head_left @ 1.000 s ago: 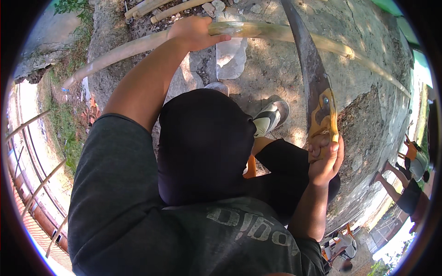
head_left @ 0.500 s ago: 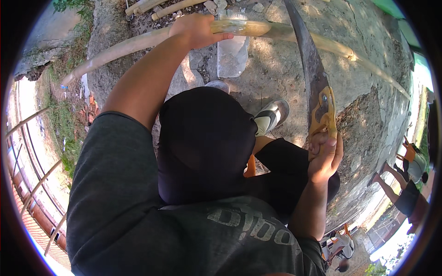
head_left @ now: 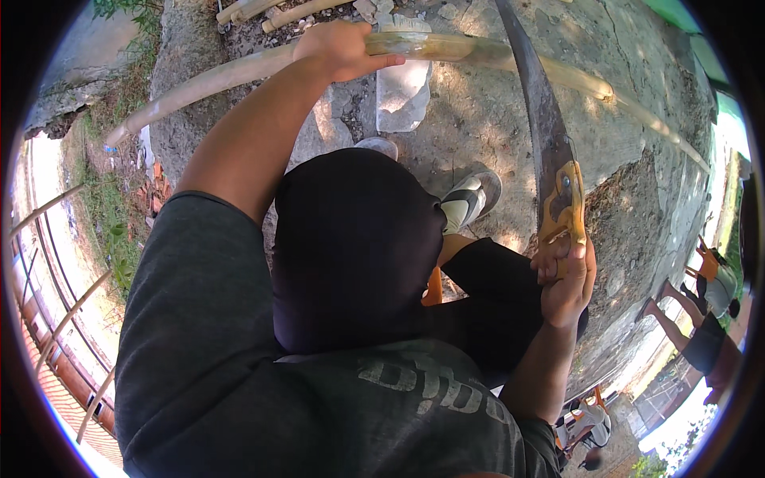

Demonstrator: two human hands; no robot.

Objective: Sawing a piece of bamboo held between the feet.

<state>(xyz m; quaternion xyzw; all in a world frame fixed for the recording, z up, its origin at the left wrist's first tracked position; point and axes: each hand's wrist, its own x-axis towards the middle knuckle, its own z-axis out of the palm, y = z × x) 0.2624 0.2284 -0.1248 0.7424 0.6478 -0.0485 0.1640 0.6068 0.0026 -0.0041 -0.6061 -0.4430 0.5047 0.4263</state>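
My left hand (head_left: 339, 49) is closed around a long pale bamboo pole (head_left: 199, 84) that lies across the concrete ground at the top of the view. In my right hand (head_left: 566, 279) is the yellow-brown handle of a hand saw (head_left: 564, 203). Its dark blade (head_left: 538, 103) runs up and crosses the pole to the right of my left hand. The pole rests on a pale stone block (head_left: 402, 95). My head in a black cap (head_left: 355, 247) and my grey shirt fill the middle and hide my lap.
My shoe (head_left: 470, 199) stands on cracked concrete below the pole. Short bamboo pieces (head_left: 271, 12) lie at the top edge. A thin metal railing (head_left: 48, 263) and grass run down the left. Other people (head_left: 709, 279) are at the right edge.
The saw and my right hand slid slightly up along the blade's line, then back down. My left hand stays on the pole.
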